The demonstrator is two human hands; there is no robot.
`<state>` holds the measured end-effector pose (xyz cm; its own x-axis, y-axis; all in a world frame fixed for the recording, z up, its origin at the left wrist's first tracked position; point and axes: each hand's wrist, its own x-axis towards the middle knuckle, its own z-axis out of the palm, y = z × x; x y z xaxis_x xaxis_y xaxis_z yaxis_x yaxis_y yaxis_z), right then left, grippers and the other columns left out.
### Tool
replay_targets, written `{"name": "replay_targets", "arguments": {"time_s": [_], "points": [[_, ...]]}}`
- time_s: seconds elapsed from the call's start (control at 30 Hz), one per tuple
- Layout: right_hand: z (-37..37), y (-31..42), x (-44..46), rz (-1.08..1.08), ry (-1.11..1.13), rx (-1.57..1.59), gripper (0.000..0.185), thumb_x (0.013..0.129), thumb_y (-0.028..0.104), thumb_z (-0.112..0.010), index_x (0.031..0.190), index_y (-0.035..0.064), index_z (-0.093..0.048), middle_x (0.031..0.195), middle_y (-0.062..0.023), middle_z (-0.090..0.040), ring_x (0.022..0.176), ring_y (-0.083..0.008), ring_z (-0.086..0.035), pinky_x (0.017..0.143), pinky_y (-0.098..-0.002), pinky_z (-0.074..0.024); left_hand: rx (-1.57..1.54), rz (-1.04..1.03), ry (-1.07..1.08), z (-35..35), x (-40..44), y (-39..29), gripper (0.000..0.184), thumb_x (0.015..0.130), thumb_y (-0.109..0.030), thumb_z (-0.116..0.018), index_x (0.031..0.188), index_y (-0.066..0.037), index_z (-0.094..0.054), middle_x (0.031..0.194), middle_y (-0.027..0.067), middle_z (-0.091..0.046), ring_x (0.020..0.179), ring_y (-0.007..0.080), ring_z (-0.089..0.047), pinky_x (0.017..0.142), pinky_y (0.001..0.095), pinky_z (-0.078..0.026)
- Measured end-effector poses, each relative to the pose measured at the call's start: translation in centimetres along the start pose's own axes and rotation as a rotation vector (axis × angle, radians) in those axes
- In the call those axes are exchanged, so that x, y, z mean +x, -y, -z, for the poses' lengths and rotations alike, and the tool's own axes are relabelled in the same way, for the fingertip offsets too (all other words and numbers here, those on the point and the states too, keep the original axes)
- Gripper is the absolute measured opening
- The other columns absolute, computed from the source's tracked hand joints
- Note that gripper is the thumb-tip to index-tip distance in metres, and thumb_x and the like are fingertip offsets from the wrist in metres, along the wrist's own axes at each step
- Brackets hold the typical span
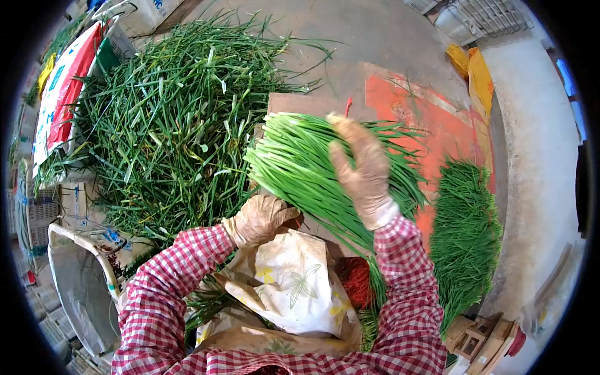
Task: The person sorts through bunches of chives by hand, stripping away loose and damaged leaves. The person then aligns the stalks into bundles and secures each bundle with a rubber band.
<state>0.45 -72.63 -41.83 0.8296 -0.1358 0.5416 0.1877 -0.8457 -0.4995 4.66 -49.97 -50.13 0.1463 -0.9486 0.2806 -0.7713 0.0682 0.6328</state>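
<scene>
A thick bundle of garlic chives (300, 153) lies on a cardboard-coloured board (284, 103), pale cut ends to the left and green leaves to the right. My right hand (364, 172), in a thin glove, rests on top of the bundle with thumb and fingers spread apart. Just below the bundle's left end is my left hand (259, 219), also gloved, its fingers curled in; what they hold, if anything, is hidden. A bit of red tie (349, 106) sticks up behind the bundle. Nearer my body lies a clump of red ties (355, 282).
A large loose heap of chives (181, 119) covers the left side. On the right, chives in a neat stack (465, 231) lie along an orange-red sheet (400, 100). A patterned cloth (294, 281) covers my lap. A small wooden stool (481, 340) stands at lower right.
</scene>
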Motion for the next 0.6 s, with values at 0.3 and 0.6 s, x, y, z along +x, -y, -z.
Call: {"name": "replay_targets", "arguments": {"time_s": [0.3, 0.6], "points": [[-2.6, -8.8, 7.5, -0.845, 0.659, -0.722, 0.052, 0.086, 0.049, -0.052, 0.111, 0.0061, -0.066, 0.114, -0.0151, -0.064, 0.109, -0.0280, -0.061, 0.087, -0.0441, -0.0482, -0.058, 0.306, -0.258, -3.9, -0.8, -0.8, 0.013, 0.081, -0.014, -0.065, 0.093, -0.013, -0.067, 0.078, 0.0080, -0.060, 0.070, 0.0258, -0.060, 0.061, 0.0351, -0.049], [-4.3, -9.8, 5.2, -0.779, 0.340, -0.204, 0.031, 0.088, 0.034, -0.056, 0.091, 0.0060, -0.069, 0.089, -0.0152, -0.069, 0.087, -0.0294, -0.067, 0.079, -0.0402, -0.0506, -0.797, 0.733, -0.320, -5.9, -0.2, -3.3, 0.014, 0.092, -0.010, -0.059, 0.101, -0.003, -0.066, 0.080, 0.0046, -0.064, 0.066, 0.0101, -0.056, 0.058, 0.0260, -0.045]]}}
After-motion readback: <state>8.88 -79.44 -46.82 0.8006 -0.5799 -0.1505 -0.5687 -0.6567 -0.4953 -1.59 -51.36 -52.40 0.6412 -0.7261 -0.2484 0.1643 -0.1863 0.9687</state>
